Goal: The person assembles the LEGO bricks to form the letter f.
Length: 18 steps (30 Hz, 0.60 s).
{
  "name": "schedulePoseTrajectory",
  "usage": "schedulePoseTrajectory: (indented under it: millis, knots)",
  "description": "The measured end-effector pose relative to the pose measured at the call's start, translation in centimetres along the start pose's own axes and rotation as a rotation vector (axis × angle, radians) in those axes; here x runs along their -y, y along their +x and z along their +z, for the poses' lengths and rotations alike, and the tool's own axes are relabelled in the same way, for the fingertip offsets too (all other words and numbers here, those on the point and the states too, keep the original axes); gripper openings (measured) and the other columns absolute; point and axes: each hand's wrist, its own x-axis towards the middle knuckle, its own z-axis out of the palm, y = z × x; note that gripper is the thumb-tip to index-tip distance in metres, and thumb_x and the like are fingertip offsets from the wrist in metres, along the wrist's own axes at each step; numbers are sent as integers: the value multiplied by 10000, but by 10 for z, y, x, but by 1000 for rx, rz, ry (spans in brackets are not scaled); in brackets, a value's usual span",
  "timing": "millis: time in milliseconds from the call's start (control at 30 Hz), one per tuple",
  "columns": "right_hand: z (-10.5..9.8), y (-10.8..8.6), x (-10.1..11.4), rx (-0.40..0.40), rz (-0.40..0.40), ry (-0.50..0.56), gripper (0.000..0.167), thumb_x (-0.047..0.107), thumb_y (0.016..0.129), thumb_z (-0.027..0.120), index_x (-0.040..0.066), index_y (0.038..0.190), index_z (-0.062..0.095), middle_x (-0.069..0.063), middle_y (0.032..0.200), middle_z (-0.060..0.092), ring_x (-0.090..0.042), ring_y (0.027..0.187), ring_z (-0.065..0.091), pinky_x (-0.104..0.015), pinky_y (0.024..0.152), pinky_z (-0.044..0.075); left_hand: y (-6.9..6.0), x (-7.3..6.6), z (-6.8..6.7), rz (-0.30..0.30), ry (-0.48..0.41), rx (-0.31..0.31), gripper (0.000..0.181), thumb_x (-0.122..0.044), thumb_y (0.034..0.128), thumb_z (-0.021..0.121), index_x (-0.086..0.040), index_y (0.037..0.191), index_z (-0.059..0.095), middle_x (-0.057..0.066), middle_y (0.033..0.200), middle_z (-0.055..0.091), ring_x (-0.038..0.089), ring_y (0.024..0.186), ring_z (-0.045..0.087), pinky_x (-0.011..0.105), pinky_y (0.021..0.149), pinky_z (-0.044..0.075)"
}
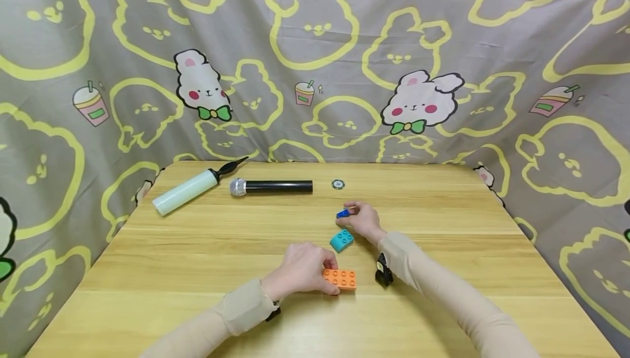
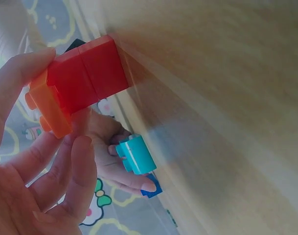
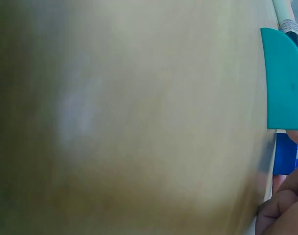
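My left hand (image 1: pixel 301 269) pinches an orange eight-stud building brick (image 1: pixel 344 279) between thumb and fingers. Seen from the left wrist, red bricks (image 2: pixel 89 73) are joined beneath the orange one, and the red end stands at the tabletop. Farther back, my right hand (image 1: pixel 365 220) pinches a small blue brick (image 1: pixel 342 213) at the table surface. Between the two hands sits a teal brick (image 1: pixel 342 240) with a rounded end, studs upward. The right wrist view shows the teal brick's curved side (image 3: pixel 285 83) beside the blue brick (image 3: pixel 286 154).
A black microphone (image 1: pixel 278 187) with a silver head lies at the back of the wooden table (image 1: pixel 197 270). Left of it is a pale hand pump (image 1: pixel 187 191) with a black nozzle. A round chip (image 1: pixel 338 184) lies behind my right hand. A patterned curtain (image 1: pixel 315 74) hangs around the table.
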Motion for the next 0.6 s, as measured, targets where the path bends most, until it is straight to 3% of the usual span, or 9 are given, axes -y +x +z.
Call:
schedulePoseTrajectory:
  millis: [267, 433, 600]
  knots:
    - [2, 1, -1, -35, 13, -20, 461, 165, 756, 771, 74, 1180, 613, -129, 1101, 643, -274, 1014, 590, -405, 875, 482, 2, -1, 1, -5, 0, 9, 328, -531, 594, 831, -320, 790, 676, -217, 747, 620, 2, 608, 456, 274, 538, 309]
    - [1, -3, -2, -30, 37, 15, 430, 112, 767, 739, 21, 1166, 604, -150, 1104, 636, -282, 1022, 592, -392, 888, 488, 2, 0, 2, -9, -9, 8, 333, -528, 589, 835, -314, 792, 680, -210, 739, 618, 5, 606, 453, 266, 545, 312]
    - [-9, -10, -4, 3, 10, 77, 385, 74, 783, 736, 3, 1152, 652, -173, 1112, 663, -291, 1034, 616, -382, 893, 503, 0, 0, 2, -8, -15, -7, 335, -521, 581, 839, -307, 784, 680, -212, 703, 600, 3, 574, 437, 255, 531, 309]
